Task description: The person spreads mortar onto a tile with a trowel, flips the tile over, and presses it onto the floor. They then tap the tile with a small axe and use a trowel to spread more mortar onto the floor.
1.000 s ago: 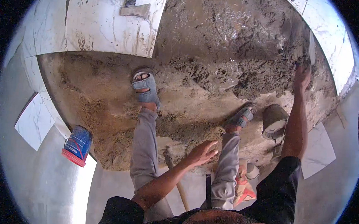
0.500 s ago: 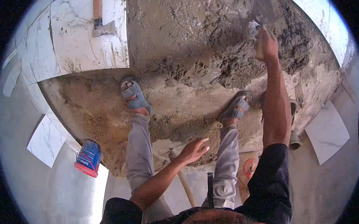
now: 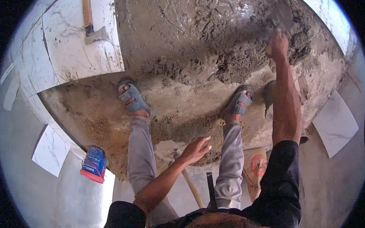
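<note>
My right hand (image 3: 278, 45) is wrapped round the handle of a trowel (image 3: 283, 18), whose blade lies against the wet grey mortar (image 3: 173, 33) at the upper right. The blade's outline blends into the mortar. Rough clumps of mortar (image 3: 240, 65) lie to the left of that hand and below it. Over the ground between my legs, my left hand (image 3: 195, 151) hangs with its fingers apart and holds nothing. Close beneath it is a long wooden handle (image 3: 192, 189); its far end is partly hidden by my left arm.
Laid marble-look tiles (image 3: 68, 49) border the mortar, with a wooden-handled hammer (image 3: 87, 18) on them. A blue bucket (image 3: 94, 161) stands lower left. Loose tiles (image 3: 51, 150) lie at both sides. A brown paper bag (image 3: 254, 169) is near my right leg; sandals stand on rough ground.
My right hand and the trowel have moved slightly right and down over the mortar. My left hand has hardly moved. The whole view has shifted a little.
</note>
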`<state>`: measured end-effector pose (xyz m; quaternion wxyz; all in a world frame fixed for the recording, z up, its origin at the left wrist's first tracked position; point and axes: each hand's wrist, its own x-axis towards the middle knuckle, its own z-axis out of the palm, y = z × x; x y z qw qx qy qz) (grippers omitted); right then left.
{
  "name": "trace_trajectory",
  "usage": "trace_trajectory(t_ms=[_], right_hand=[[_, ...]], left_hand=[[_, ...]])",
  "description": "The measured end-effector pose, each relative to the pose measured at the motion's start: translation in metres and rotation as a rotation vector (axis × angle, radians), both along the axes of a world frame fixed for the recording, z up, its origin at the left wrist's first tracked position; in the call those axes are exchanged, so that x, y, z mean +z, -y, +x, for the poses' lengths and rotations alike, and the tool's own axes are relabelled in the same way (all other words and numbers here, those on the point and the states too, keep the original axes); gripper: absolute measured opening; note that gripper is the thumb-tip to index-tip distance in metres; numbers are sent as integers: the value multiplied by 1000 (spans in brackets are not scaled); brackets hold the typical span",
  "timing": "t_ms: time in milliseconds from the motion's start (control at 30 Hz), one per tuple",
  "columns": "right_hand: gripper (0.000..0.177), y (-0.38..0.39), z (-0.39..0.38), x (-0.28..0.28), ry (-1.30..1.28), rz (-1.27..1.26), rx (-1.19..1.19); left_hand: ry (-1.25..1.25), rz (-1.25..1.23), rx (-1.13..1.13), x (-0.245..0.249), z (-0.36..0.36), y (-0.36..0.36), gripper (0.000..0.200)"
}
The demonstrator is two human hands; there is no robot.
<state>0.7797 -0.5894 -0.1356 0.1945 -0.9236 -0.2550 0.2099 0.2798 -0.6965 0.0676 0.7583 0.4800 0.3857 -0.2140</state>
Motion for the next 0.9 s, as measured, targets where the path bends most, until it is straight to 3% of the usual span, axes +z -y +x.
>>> trace_trajectory(t_ms=[33,100,167,333,400,433,533,600,633,700,767,833,900], right_hand=[[49,-11,-29,52,-289,-22,-458],[51,23,-34,63,2,-111,-123],[55,48,-46,88,103,-155,21],[60,107,-41,59,-50,-87,-263],[53,110,-57,48,32,20,-148],[43,117,-65,47,152,-208,29],[37,149,-89,63,-9,-83,85],[37,161,-106,91,-145,-402,107],[37,163,-104,97,-139,-397,104],[35,169,-103,105,-20,-303,330],[37,149,-92,98,36,-514,252],[39,122,-70,76,163,-283,110],[42,95,-56,67,-40,-289,22]], left_hand=[[1,-8,-3,4,-1,0,48],[-59,-30,-46,-1,3,-6,48],[-25,7,-14,-8,0,-3,49],[-7,-8,-15,-5,-5,7,51],[-21,-17,26,-10,-7,15,51],[-19,-17,21,-8,-3,10,51],[-58,-42,-47,-1,5,-3,50],[-47,-15,-76,-2,5,1,50],[-41,-10,-77,-4,7,1,50],[-72,-32,-135,-3,5,2,48],[-69,-5,-124,-8,4,2,47],[-81,-10,-124,-1,-2,11,47],[-30,58,-130,-7,-1,12,47]])
